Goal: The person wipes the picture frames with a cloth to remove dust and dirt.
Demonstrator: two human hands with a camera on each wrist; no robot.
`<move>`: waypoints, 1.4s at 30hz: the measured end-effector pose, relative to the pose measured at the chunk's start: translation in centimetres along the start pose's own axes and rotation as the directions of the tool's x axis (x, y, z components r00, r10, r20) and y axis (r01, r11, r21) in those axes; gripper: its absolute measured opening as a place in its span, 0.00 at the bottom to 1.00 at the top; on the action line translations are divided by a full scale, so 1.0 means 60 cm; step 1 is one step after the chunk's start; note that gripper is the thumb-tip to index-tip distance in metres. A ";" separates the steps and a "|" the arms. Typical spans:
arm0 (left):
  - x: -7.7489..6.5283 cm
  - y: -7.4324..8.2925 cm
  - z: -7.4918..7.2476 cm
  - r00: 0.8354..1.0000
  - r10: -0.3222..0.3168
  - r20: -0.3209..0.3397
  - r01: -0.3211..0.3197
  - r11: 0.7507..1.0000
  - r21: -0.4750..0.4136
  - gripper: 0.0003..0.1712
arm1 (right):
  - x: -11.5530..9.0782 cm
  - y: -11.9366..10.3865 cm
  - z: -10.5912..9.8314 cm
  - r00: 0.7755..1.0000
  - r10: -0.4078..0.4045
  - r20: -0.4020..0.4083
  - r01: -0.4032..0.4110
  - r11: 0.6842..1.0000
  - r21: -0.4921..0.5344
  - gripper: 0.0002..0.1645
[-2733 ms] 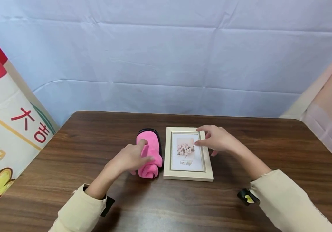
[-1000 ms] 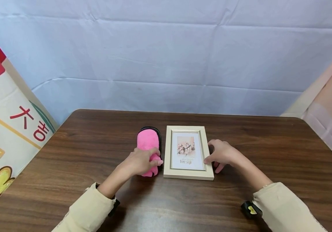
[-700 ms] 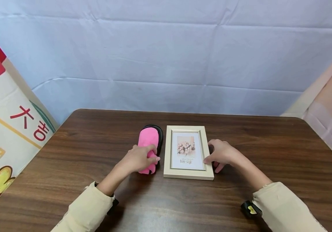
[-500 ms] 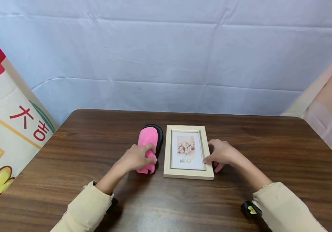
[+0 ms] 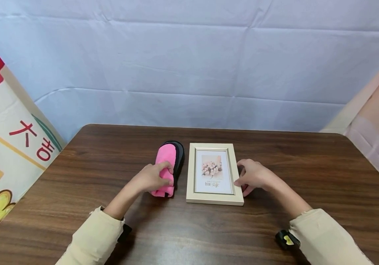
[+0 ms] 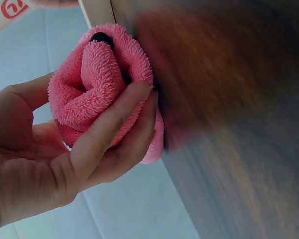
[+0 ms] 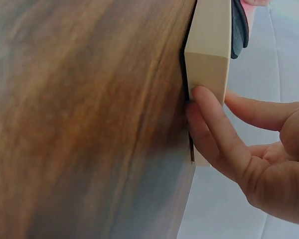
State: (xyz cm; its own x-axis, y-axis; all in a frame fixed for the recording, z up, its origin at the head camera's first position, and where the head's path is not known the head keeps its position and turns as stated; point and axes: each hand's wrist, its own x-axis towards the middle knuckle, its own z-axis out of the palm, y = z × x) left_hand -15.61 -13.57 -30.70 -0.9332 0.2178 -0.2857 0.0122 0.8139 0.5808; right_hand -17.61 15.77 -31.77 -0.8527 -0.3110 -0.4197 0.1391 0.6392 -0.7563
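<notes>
On the glossy wood-grained table [image 5: 189, 232], the left hand [image 5: 153, 177] had its fingers [image 6: 109, 122] curled round a fuzzy pink slipper [image 5: 166, 154] with a dark, rounded sole [image 5: 179, 158]. Just right of it lay a flat, rectangular cream frame [image 5: 213, 173], its right edge pinched by the right hand [image 5: 253, 174].

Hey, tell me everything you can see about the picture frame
The picture frame is rectangular and cream-coloured, perhaps wood or plastic, with a shiny inner border. Its print shows pale pink flowers above the words "free style"; smaller lettering is unreadable. It lies face up on the brown table, right of the pink bundle. The right hand pinches its right edge, thumb on top, fingers against the side.
</notes>
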 end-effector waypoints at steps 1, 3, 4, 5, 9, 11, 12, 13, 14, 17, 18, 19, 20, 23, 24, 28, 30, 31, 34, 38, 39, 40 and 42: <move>0.000 -0.001 0.000 1.000 -0.003 0.000 0.003 1.000 -0.003 0.12 | 0.000 0.001 0.000 1.000 -0.002 0.000 0.002 1.000 0.004 0.38; 0.000 -0.004 -0.001 1.000 -0.003 0.001 0.003 1.000 -0.008 0.12 | 0.000 0.002 0.000 1.000 -0.006 0.004 0.006 1.000 0.015 0.39; 0.000 -0.005 -0.001 1.000 0.001 0.002 -0.001 1.000 -0.010 0.12 | -0.001 0.002 0.000 1.000 -0.007 0.007 0.006 1.000 0.021 0.40; -0.001 -0.006 -0.001 1.000 0.005 0.002 -0.004 1.000 -0.012 0.12 | -0.001 0.002 0.000 1.000 -0.008 0.009 0.008 0.999 0.032 0.40; -0.002 -0.008 -0.002 1.000 0.007 0.007 -0.007 1.000 -0.001 0.13 | -0.001 0.003 -0.002 1.000 -0.014 0.026 0.011 0.997 0.080 0.40; -0.003 -0.009 -0.002 1.000 0.004 0.011 -0.004 1.000 -0.001 0.13 | 0.000 0.004 -0.003 0.999 -0.019 0.035 0.015 0.995 0.102 0.40; -0.003 -0.009 -0.002 1.000 0.000 0.013 0.000 1.000 -0.004 0.13 | 0.001 0.005 -0.004 0.999 -0.023 0.041 0.018 0.994 0.111 0.40; -0.003 -0.009 -0.001 1.000 -0.002 0.015 0.002 1.000 -0.007 0.13 | 0.002 0.006 -0.004 0.999 -0.025 0.044 0.020 0.993 0.119 0.39; -0.003 -0.009 -0.001 1.000 -0.003 0.017 0.003 1.000 -0.011 0.13 | 0.002 0.007 -0.005 0.999 -0.025 0.047 0.019 0.992 0.127 0.39; -0.003 -0.010 -0.001 1.000 -0.014 0.027 0.015 0.999 -0.033 0.13 | 0.004 0.008 -0.005 0.998 -0.030 0.057 0.021 0.989 0.148 0.39; -0.003 -0.010 -0.001 0.999 -0.019 0.033 0.020 0.999 -0.045 0.13 | 0.004 0.009 -0.005 0.998 -0.027 0.058 0.017 0.988 0.154 0.39; -0.004 -0.009 -0.002 0.999 -0.023 0.041 0.025 0.998 -0.055 0.13 | 0.004 0.009 -0.006 0.998 -0.026 0.060 0.016 0.987 0.160 0.39; -0.005 -0.009 -0.002 0.999 -0.026 0.047 0.029 0.998 -0.064 0.13 | 0.004 0.009 -0.006 0.998 -0.025 0.063 0.014 0.986 0.165 0.39; -0.008 -0.008 -0.004 0.998 -0.031 0.061 0.036 0.996 -0.080 0.14 | 0.005 0.010 -0.006 0.998 -0.017 0.068 0.004 0.983 0.184 0.39; -0.008 -0.008 -0.005 0.998 -0.031 0.063 0.036 0.996 -0.079 0.14 | 0.005 0.011 -0.007 0.998 -0.014 0.068 0.001 0.982 0.188 0.40; -0.007 -0.009 -0.004 0.997 -0.047 0.056 0.051 0.995 -0.086 0.15 | 0.005 0.013 -0.006 0.998 -0.004 0.070 -0.011 0.978 0.207 0.39; -0.006 -0.010 -0.003 0.997 -0.054 0.051 0.059 0.994 -0.094 0.16 | 0.004 0.015 -0.007 0.997 -0.002 0.071 -0.013 0.977 0.214 0.39; -0.005 -0.011 -0.003 0.997 -0.058 0.048 0.062 0.993 -0.099 0.16 | 0.004 0.015 -0.007 0.997 0.000 0.072 -0.015 0.976 0.218 0.39; -0.004 -0.012 -0.002 0.998 -0.058 0.040 0.062 0.992 -0.107 0.17 | 0.004 0.016 -0.007 0.997 0.004 0.072 -0.020 0.974 0.224 0.39; -0.003 -0.011 -0.003 0.998 -0.047 0.029 0.050 0.993 -0.108 0.16 | 0.004 0.016 -0.008 0.998 0.006 0.070 -0.022 0.975 0.223 0.39; -0.003 -0.011 -0.003 0.999 -0.042 0.027 0.044 0.993 -0.106 0.16 | 0.004 0.017 -0.008 0.998 0.005 0.070 -0.021 0.975 0.223 0.40; -0.003 -0.010 -0.003 0.999 -0.039 0.027 0.041 0.993 -0.108 0.15 | 0.004 0.017 -0.008 0.998 0.005 0.069 -0.020 0.975 0.222 0.40; -0.003 -0.010 -0.003 0.999 -0.033 0.022 0.035 0.993 -0.110 0.15 | 0.004 0.017 -0.009 0.998 0.004 0.069 -0.019 0.975 0.222 0.40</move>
State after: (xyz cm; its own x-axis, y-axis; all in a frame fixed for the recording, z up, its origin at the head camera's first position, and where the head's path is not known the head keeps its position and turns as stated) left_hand -15.55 -14.19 -30.84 -0.9249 0.2026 -0.3218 -0.0606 0.7568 0.6508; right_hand -17.95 16.71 -32.39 -0.8154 -0.3567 -0.4560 0.2633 0.4731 -0.8407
